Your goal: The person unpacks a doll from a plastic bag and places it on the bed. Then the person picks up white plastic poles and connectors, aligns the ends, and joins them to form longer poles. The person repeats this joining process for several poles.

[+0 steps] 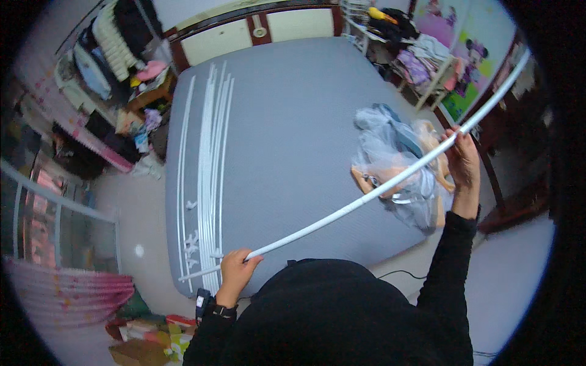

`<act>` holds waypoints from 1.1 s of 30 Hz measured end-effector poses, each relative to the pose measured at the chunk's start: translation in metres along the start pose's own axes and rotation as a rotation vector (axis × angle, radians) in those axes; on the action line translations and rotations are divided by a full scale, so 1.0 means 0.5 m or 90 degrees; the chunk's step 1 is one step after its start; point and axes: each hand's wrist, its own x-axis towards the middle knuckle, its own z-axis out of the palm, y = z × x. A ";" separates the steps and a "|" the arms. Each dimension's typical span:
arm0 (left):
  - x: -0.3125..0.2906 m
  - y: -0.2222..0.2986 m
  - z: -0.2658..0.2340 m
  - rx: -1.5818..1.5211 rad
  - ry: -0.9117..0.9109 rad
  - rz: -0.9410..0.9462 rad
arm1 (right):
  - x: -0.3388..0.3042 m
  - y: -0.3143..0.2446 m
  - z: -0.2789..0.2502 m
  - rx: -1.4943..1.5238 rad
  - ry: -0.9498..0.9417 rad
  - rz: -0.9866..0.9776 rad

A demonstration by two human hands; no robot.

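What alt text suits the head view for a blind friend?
A person's left hand and right hand hold a long white pole over a grey mattress. More poles lie along its left side, a see-through bag at right.

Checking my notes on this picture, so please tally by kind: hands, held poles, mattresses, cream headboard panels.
Left hand and right hand: 2
Held white pole: 1
Grey mattress: 1
Cream headboard panels: 2
Total: 6
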 end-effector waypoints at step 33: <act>0.117 0.070 -0.080 0.022 0.227 0.222 | -0.098 0.003 -0.029 -0.006 0.204 -0.004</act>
